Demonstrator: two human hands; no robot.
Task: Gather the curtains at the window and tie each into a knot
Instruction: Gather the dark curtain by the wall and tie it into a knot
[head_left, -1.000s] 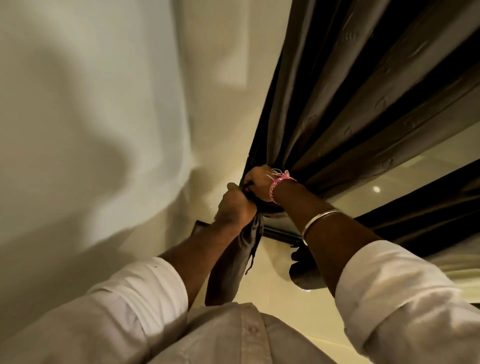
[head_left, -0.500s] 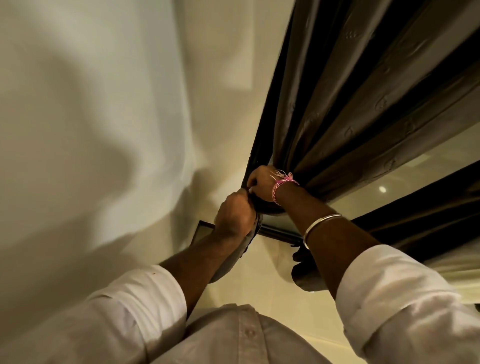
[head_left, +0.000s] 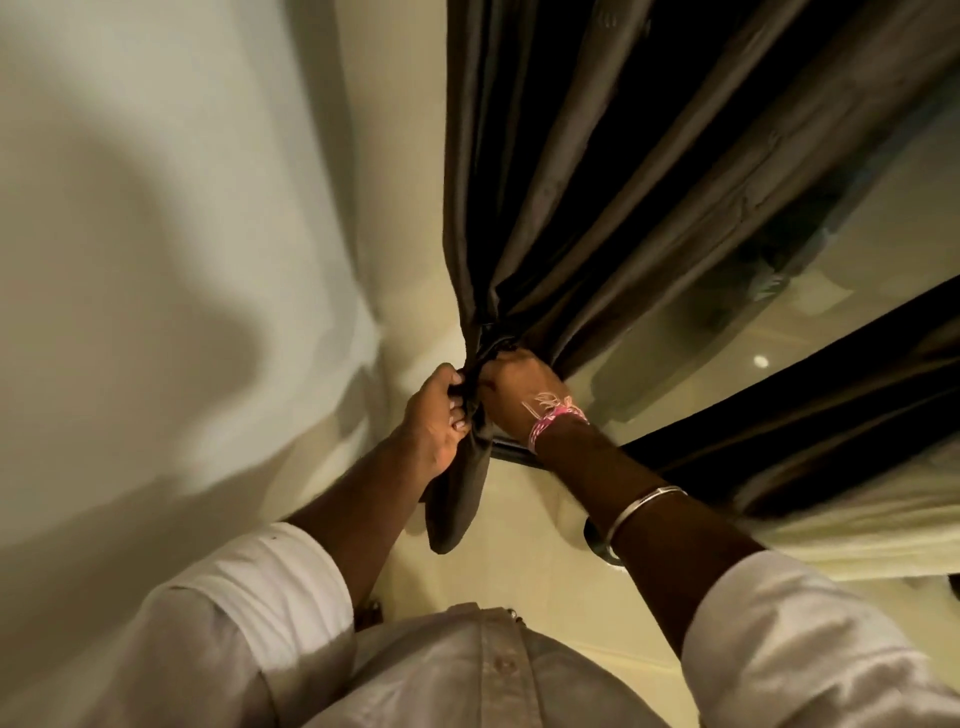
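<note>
A person's left hand (head_left: 434, 421) and right hand (head_left: 514, 387) both clench the gathered dark curtain (head_left: 597, 208) at its bunched waist beside the window (head_left: 753, 322), its tail hanging below.

The dark brown curtain (head_left: 597, 171) hangs in deep folds that fan out above and narrow to a gathered neck, where the cloth wraps round itself between my hands. Below the neck a short tail (head_left: 457, 499) of the same cloth hangs down, rounded at its end. A second dark curtain (head_left: 810, 415) lies gathered along the window's lower right.
</note>
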